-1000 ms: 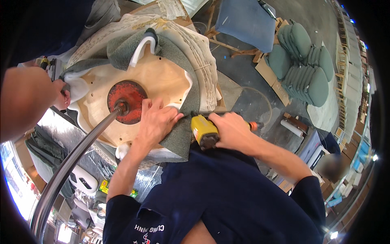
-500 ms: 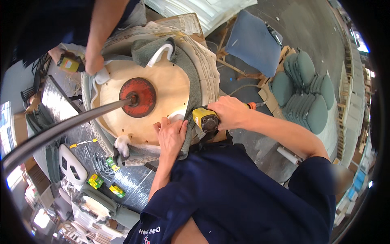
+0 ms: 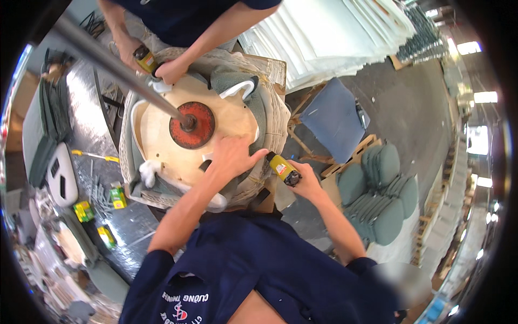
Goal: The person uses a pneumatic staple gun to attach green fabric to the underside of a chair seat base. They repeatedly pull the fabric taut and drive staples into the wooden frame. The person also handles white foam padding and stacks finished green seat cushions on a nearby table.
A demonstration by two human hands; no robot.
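Plywood (image 3: 162, 132) lies on a thick layered pale stack (image 3: 278, 127), which probably cushions it. A red disc (image 3: 192, 125) sits on the wood where a metal rod (image 3: 121, 67) meets it, presumably to pin it down and spare both hands. Grey-green fabric (image 3: 224, 80) folds up around the edge. From where I stand, the left hand (image 3: 233, 155) rests near the wood's close edge, thumb spread wide, fingers blurred, pinching nothing I can make out; it looks set there to steady the work. The right hand (image 3: 305, 181) is curled round a yellow tool (image 3: 284, 170), its front end just beside that thumb, apparently kept within easy reach of the edge. Across, a co-worker's hand (image 3: 174, 71) is at the far edge, beside another yellow tool (image 3: 144, 59). Farther right stand stacked green cushions (image 3: 375, 216).
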